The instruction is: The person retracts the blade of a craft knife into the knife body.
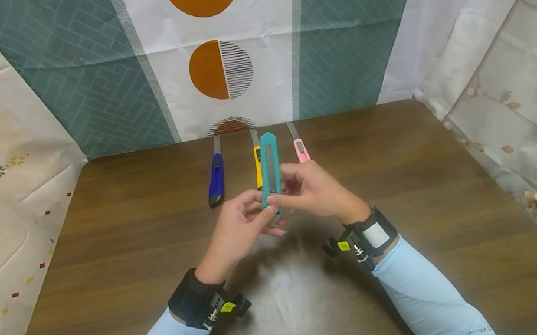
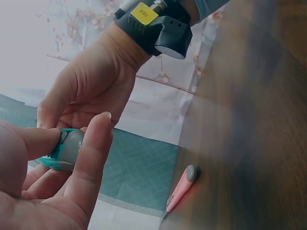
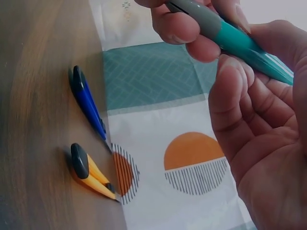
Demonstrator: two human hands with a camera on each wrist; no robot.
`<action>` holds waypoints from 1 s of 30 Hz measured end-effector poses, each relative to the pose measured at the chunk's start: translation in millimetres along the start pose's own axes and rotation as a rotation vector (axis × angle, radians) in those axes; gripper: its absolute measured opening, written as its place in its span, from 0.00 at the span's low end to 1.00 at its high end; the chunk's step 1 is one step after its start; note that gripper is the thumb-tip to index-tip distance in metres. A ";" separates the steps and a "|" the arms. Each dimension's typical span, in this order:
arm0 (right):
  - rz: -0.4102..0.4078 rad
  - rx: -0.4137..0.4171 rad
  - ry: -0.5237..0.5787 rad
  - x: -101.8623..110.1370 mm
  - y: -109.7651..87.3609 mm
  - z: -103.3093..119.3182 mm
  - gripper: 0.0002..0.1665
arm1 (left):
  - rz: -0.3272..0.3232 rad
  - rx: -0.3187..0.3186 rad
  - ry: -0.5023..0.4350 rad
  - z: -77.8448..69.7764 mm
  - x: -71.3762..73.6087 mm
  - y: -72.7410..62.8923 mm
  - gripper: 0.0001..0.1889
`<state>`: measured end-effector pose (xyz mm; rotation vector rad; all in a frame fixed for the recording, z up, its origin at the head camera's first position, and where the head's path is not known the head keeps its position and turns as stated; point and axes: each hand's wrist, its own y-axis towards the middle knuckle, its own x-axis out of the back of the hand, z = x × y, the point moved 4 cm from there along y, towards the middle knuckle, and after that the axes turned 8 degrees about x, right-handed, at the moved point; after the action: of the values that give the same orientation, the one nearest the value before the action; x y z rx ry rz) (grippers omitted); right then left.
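Note:
Both hands hold a teal utility knife (image 1: 269,158) above the table, its pointed end away from the body and a grey strip along its middle. My left hand (image 1: 233,230) pinches the near end between thumb and fingers; the knife's grey end cap (image 2: 74,146) shows in the left wrist view. My right hand (image 1: 318,190) grips the knife from the right, thumb on its upper face near the lower end. In the right wrist view, fingers partly cover the teal body (image 3: 240,45). No extended blade can be made out on this knife.
Beyond the hands, a blue utility knife (image 1: 216,178), a yellow one (image 1: 258,163) and a pink one (image 1: 301,150) lie on the wooden table (image 1: 139,226), blades out toward the back edge. The hands partly hide the yellow and pink ones. Patterned cloths (image 1: 344,16) hang around the table.

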<state>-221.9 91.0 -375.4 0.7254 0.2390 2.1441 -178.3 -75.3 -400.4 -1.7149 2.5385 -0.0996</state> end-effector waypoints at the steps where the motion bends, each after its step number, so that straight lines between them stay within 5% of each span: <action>1: -0.002 0.013 0.011 -0.5 0.3 0.1 0.11 | -0.003 0.000 -0.003 -0.4 0.0 0.0 0.10; 21: -0.055 0.055 -0.025 0.4 -2.5 -3.7 0.11 | -0.014 -0.012 0.001 1.5 -2.5 2.4 0.14; 30: -0.059 0.042 -0.010 5.4 -0.2 0.6 0.08 | 0.046 -0.046 0.036 -6.1 -2.4 0.3 0.15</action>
<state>-224.0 95.2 -372.8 0.7437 0.2975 2.0846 -178.4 -72.9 -394.3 -1.6849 2.6241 -0.0699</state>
